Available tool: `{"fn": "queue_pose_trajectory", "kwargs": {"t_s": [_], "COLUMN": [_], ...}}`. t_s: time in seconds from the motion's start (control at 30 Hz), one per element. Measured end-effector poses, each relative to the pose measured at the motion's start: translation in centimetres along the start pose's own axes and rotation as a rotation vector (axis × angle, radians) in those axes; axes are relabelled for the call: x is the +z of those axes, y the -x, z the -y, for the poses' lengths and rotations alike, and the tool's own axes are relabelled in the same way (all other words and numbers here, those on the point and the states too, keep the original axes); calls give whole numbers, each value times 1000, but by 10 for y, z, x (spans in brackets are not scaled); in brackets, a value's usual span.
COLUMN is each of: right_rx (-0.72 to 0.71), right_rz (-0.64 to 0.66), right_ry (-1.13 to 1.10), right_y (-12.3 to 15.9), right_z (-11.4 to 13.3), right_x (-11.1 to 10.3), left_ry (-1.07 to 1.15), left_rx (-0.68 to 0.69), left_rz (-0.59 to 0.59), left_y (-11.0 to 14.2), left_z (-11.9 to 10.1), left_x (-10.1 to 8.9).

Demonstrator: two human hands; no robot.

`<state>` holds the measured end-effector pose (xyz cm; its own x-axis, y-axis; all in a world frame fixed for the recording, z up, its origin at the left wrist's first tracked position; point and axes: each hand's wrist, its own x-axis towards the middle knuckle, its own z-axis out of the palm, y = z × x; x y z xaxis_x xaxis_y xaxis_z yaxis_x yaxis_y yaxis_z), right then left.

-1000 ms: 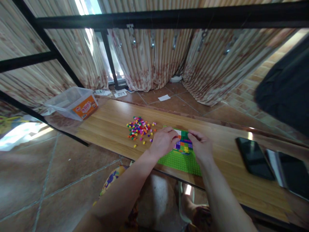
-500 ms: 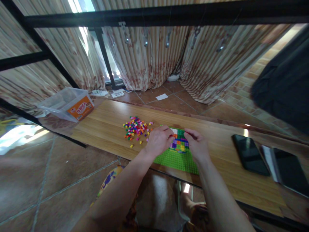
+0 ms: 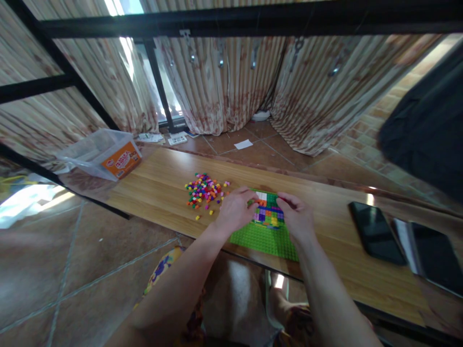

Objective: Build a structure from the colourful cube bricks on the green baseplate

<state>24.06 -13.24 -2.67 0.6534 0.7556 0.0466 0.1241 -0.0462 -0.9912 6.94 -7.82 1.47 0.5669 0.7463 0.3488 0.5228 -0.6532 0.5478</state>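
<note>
Loose toy bricks (image 3: 203, 190): left; a brushing wrist could scatter them.
Left hand (image 3: 233, 209): curled narrow; cannot tell its grip.
Green studded baseplate (image 3: 263, 242): beneath both hands, on desk (image 3: 159, 178); lopsided pressing could shift it.
Right hand (image 3: 297, 217): fingertips close; cannot tell if holding.

Long wood-grain bench (image 3: 164, 168), kinda shiny. Clear plastic tub (image 3: 85, 153) at the left end, then a loose pile of tiny colourful bricks (image 3: 205, 190), a green baseplate (image 3: 264, 243) by the near edge, and two dark flat slabs (image 3: 376, 232) over right.
</note>
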Motion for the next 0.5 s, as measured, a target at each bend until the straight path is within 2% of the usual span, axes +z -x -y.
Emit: {"fn": "queue_pose_trajectory", "kwargs": {"t_s": [0.5], "right_rx": [16], "right_rz": [6], "right_ry": [-25], "right_y": [2], "right_z": [2], "right_x": [1], "left_ry": [-83], "left_rx": [-43], "left_rz": [-37], "left_y": [-2], "left_z": [-6], "left_x": [12]}}
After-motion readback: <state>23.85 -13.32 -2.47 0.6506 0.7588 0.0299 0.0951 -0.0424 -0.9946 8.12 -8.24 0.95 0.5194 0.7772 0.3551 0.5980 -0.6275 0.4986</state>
